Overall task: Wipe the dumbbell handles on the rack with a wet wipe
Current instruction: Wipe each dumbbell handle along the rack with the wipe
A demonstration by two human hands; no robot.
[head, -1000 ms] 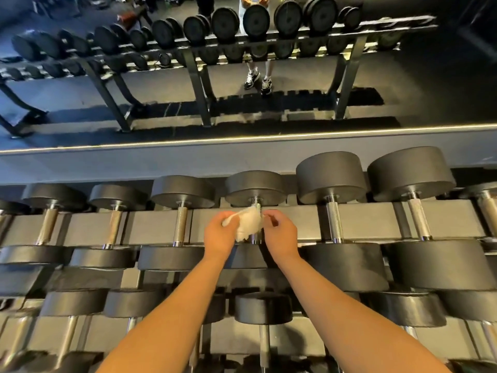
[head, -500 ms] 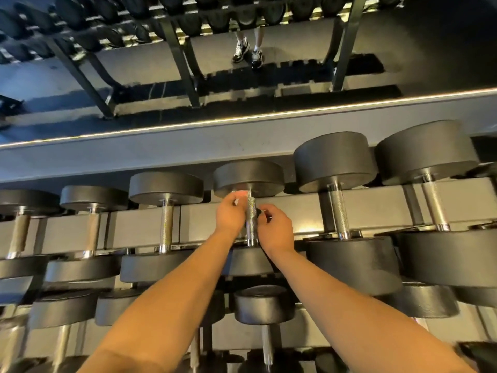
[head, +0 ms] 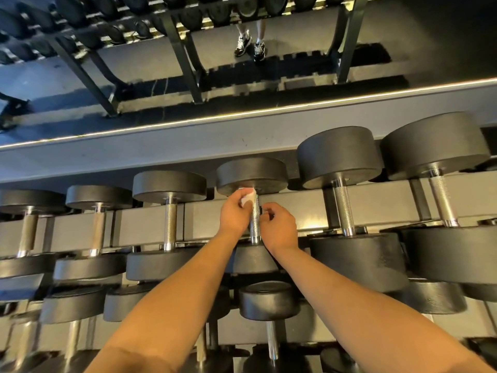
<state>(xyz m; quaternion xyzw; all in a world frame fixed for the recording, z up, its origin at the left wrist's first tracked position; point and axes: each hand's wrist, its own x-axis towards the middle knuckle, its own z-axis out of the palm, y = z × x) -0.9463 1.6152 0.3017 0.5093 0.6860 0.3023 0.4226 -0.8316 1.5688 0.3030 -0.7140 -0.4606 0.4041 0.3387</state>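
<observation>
left hand (head: 234, 214) pinches the wipe (head: 247, 198) against the dumbbell handle (head: 255, 220); right hand (head: 279, 228) curls beside it, maybe touching, grip unclear.

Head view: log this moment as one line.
left hand: holds wet wipe against handle top | right hand: curled beside handle, grip unclear | step: wiping

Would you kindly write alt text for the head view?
A left hand holds a white wipe against the top of a dumbbell handle on a rack; the right hand curls beside it. Larger dumbbells sit to its right.
</observation>
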